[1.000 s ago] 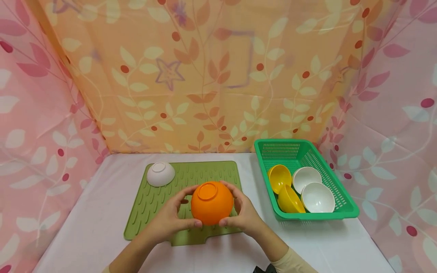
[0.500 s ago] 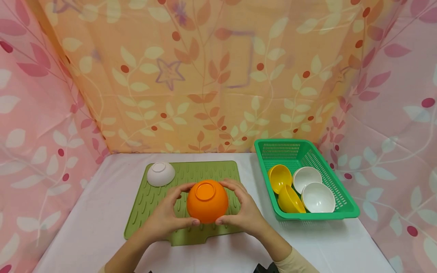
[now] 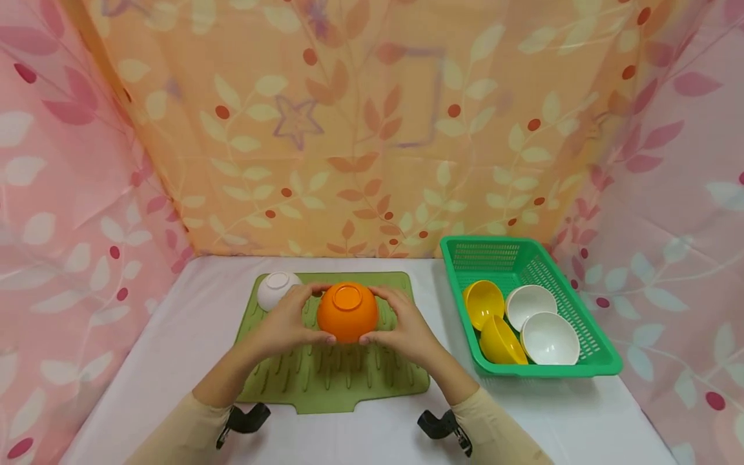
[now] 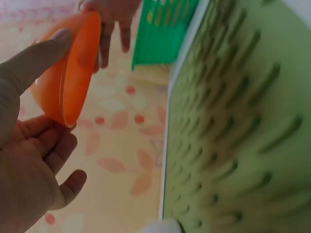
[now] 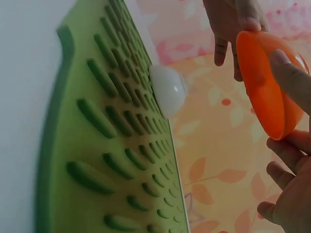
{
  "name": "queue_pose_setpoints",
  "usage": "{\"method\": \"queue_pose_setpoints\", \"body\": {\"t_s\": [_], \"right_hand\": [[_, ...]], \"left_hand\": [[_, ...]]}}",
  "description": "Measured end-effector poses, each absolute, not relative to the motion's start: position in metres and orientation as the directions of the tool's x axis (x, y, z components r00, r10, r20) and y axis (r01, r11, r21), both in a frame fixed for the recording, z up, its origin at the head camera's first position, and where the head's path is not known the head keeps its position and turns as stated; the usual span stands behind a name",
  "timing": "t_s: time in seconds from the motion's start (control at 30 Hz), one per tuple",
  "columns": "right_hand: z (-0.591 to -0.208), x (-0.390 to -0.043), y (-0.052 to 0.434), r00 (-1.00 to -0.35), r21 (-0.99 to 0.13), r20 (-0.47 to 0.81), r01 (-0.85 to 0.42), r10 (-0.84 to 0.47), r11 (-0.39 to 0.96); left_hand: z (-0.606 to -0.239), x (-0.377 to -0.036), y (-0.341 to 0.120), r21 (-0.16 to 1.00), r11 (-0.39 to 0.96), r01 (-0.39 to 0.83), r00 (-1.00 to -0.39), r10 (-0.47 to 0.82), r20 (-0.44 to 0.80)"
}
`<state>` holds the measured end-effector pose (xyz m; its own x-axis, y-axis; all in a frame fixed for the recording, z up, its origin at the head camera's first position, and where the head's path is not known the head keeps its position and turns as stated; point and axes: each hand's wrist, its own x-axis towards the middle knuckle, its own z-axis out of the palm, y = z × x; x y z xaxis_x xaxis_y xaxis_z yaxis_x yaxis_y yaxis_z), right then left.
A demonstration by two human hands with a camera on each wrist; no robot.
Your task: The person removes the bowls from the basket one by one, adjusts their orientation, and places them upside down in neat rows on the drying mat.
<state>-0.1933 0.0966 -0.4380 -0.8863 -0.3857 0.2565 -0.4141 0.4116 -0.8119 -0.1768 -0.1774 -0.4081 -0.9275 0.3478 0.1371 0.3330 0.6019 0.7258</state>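
An orange bowl (image 3: pixel 347 316) is held upside down above the green drying mat (image 3: pixel 325 381), its foot ring facing up. My left hand (image 3: pixel 285 326) grips its left side, thumb at the near rim and fingers behind. On the other side my right hand (image 3: pixel 403 326) holds it the same way. Both wrist views show the orange bowl (image 4: pixel 68 68) clear of the mat, its open side facing the ridges. A white bowl (image 5: pixel 167 91) sits upside down at the mat's far left corner, partly behind my left hand in the head view.
At the right stands a green basket (image 3: pixel 456 310) with yellow bowls (image 3: pixel 484 305) and white bowls (image 3: pixel 550 339) in it. A white cloth (image 3: pixel 157 361) covers the table. Patterned curtains (image 3: pixel 378 161) close off the back and both sides.
Both hands have carried the orange bowl forward, farther over the mat. My forearms and wrist straps now show more, and my left hand partly covers the white bowl. The view has shifted slightly.
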Motion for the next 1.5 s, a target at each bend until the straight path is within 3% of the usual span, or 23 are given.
{"method": "queue_pose_setpoints", "body": {"t_s": [0.17,0.4,0.73,0.93,1.5], "right_hand": [[-0.444,-0.230,0.077,-0.900,-0.810,0.220,-0.383,-0.376,0.444],[-0.457,-0.277,0.052,-0.908,-0.771,0.181,-0.370,-0.379,0.518],[-0.488,-0.316,0.037,-0.917,-0.725,0.114,-0.339,-0.381,0.599],[-0.502,-0.324,0.035,-0.926,-0.683,0.103,-0.331,-0.363,0.651],[-0.519,-0.333,0.030,-0.928,-0.606,0.102,-0.344,-0.359,0.718]], "left_hand": [[-0.407,-0.219,-0.193,0.676,0.657,0.334,-0.923,0.372,0.094],[-0.417,-0.271,-0.209,0.515,0.777,0.362,-0.923,0.376,0.081],[-0.446,-0.313,-0.214,0.441,0.842,0.310,-0.938,0.347,-0.004],[-0.456,-0.325,-0.210,0.365,0.859,0.359,-0.925,0.381,0.013],[-0.466,-0.327,-0.211,0.294,0.892,0.343,-0.931,0.363,-0.017]]}}
